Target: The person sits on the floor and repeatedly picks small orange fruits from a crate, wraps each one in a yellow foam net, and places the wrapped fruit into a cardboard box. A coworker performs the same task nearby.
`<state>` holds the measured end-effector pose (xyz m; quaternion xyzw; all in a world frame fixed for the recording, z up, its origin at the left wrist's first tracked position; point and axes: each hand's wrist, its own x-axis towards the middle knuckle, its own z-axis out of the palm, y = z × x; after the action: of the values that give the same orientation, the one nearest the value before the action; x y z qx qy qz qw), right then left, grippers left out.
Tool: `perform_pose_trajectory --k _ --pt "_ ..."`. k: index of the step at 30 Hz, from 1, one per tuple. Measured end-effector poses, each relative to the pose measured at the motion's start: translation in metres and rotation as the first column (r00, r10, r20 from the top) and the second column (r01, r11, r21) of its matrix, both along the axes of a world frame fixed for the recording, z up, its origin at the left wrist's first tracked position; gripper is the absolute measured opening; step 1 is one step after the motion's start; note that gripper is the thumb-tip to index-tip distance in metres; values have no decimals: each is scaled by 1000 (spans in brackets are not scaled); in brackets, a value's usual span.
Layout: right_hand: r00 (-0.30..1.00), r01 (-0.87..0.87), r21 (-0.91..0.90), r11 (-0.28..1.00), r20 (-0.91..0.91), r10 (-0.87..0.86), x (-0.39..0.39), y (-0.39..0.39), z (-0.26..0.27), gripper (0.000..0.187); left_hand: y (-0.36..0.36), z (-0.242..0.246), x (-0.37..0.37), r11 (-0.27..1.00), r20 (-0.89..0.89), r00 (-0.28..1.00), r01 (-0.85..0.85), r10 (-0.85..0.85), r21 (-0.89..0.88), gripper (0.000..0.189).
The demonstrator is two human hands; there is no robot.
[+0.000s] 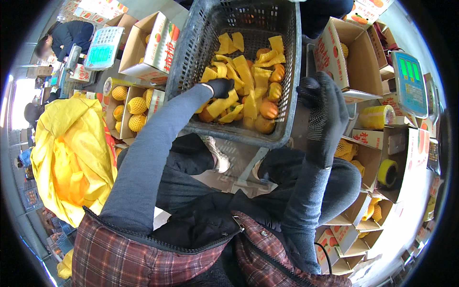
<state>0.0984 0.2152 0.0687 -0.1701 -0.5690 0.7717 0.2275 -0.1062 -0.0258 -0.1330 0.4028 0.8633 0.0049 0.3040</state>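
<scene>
In front of me stands a dark perforated plastic crate (229, 130) with orange persimmons (269, 109) and yellow foam net sleeves (244, 73) lying in it. My left hand (221, 88), in a black glove, reaches over the crate's left side and touches the sleeves; its fingers point down, and whether they grip anything is hidden. Just outside the crate's right wall, my right hand (320, 107) is raised in a dark glove with a dotted grip surface. Its fingers are bent, and I cannot tell whether something is between them.
Left are a yellow bag (71, 150), a carton of foam-sleeved fruit (123, 125) and a digital scale (104, 48). Right are an open carton (362, 64), another scale (410, 84), tape rolls (376, 116) and more cartons. A person (71, 37) bends over at upper left.
</scene>
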Motion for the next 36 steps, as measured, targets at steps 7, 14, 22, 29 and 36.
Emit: perform_pose_trajectory --k 7,14,22,29,36 --pt "995 -96 520 849 70 69 2 -48 -18 56 7 136 51 848 80 988 -151 129 507 34" --pt "973 -179 741 647 38 226 38 -85 -33 20 -22 171 164 531 713 679 -674 174 513 32" --pt "960 -263 -588 765 -80 269 76 -93 -41 19 -21 156 194 311 911 411 -862 -34 401 16" --pt "888 -329 -431 840 161 431 57 -88 -43 28 24 102 85 772 746 648 -395 -150 498 25" --pt "981 129 172 977 119 -151 50 -48 -67 27 -6 -27 -3 977 -338 940 -36 -37 -208 47"
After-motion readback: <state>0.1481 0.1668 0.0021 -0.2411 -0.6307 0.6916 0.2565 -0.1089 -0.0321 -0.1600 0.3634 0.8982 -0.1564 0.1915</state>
